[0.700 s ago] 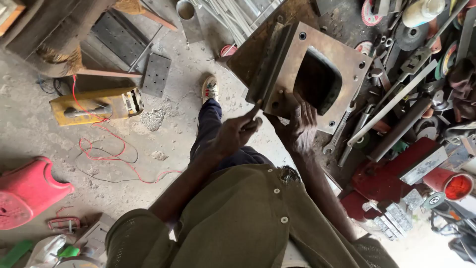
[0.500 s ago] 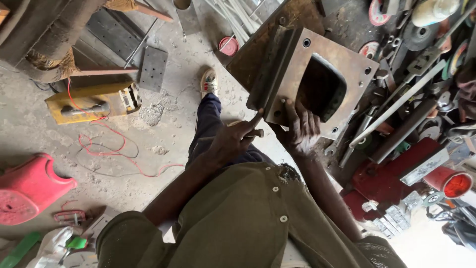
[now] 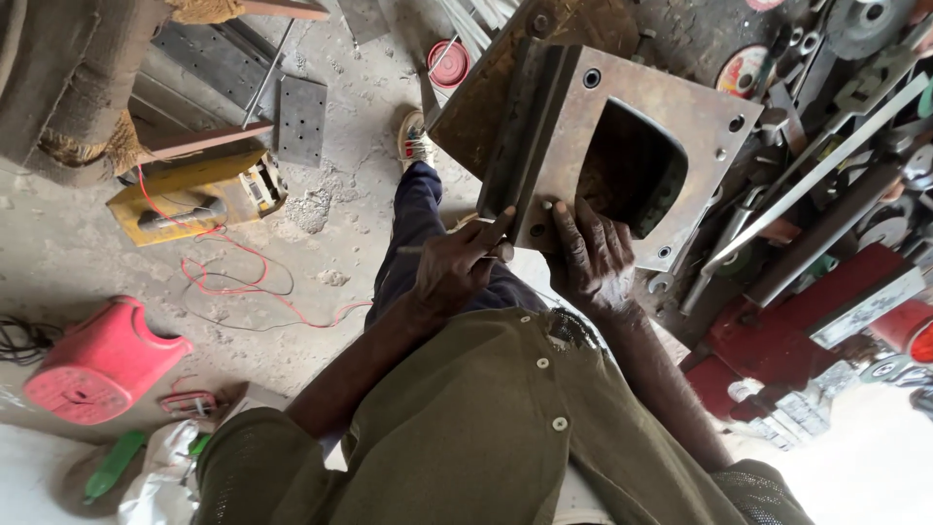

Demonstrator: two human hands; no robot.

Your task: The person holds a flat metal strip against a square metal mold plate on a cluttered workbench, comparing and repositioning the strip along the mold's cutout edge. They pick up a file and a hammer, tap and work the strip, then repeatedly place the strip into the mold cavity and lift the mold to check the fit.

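Pinching a thin, pale, stick-like marker between thumb and fingers, the left hand (image 3: 457,267) is pressing its tip against the lower edge of a rusty brown square steel plate with a large rounded opening in the middle and small bolt holes at its corners (image 3: 680,117). What exactly the stick is cannot be told, since it is small and partly hidden by the fingers. The right hand (image 3: 595,255) is lying spread and flat on the same plate, its fingers reaching up toward the rim of the dark opening, pressing on the metal without closing around anything. The plate is leaning tilted in front of the person, just above the knee, and a second dark steel slab (image 3: 520,117) is standing behind it along its left edge.

A leg in dark blue trousers (image 3: 413,238) is stretching out over the dusty concrete floor (image 3: 58,243), ending in a worn light shoe (image 3: 415,141). An olive green buttoned shirt (image 3: 486,428) is filling the lower middle of the view. Off to the left, a yellow box-shaped machine (image 3: 199,199) is sitting on the floor with red wire (image 3: 243,282) trailing from it, and a red plastic stool (image 3: 102,360) is lying tipped over nearer the corner. Steel bars and tools (image 3: 826,165) are lying heaped on the right.
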